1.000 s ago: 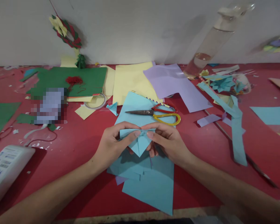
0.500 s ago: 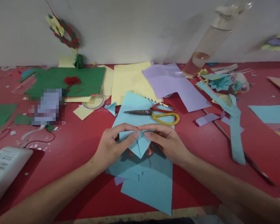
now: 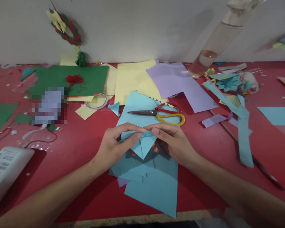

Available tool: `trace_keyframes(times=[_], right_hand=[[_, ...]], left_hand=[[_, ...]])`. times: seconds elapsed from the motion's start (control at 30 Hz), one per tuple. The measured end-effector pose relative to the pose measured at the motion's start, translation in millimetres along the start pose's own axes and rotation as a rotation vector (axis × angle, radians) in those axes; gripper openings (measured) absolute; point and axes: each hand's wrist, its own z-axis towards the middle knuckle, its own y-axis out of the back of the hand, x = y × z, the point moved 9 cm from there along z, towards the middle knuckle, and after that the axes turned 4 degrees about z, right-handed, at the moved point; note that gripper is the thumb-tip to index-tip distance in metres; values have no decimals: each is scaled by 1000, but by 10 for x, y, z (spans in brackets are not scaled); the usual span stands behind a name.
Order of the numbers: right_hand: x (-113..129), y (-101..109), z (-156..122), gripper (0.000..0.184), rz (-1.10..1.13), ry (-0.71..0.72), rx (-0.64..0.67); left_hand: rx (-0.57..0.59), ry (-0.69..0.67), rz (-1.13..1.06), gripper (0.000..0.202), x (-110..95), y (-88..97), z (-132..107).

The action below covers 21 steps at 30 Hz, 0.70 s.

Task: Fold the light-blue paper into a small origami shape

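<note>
Between my two hands is a folded piece of light blue paper (image 3: 142,149), its pointed end toward me and creases running down its middle. My left hand (image 3: 120,139) pinches its upper left edge between thumb and forefinger. On the other side, my right hand (image 3: 172,141) grips the upper right edge, thumb on top. The other fingers curl under the paper, partly hidden. Sheets of blue paper (image 3: 154,196) lie below my hands. Just beyond them, scissors (image 3: 156,114) with one red and one yellow handle rest on a blue sheet, beside a patterned pencil (image 3: 154,99).
Yellow paper (image 3: 135,80), purple paper (image 3: 178,79) and green paper (image 3: 92,79) lie along the wall. A tape roll (image 3: 97,101) sits left of the scissors. A spray bottle (image 3: 213,44) stands back right, near blue paper strips (image 3: 244,136). A white box (image 3: 9,167) is at left.
My right thumb has shifted up and right, away from my left thumb, along the paper's upper edge. The paper stays in both hands. The whole view has shifted slightly.
</note>
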Motion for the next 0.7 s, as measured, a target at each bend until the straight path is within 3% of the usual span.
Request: trace_keyframes(times=[0.7], right_hand=[[14, -13, 16, 20, -97, 5, 3]], left_hand=[[19, -87, 261, 16, -67, -10, 15]])
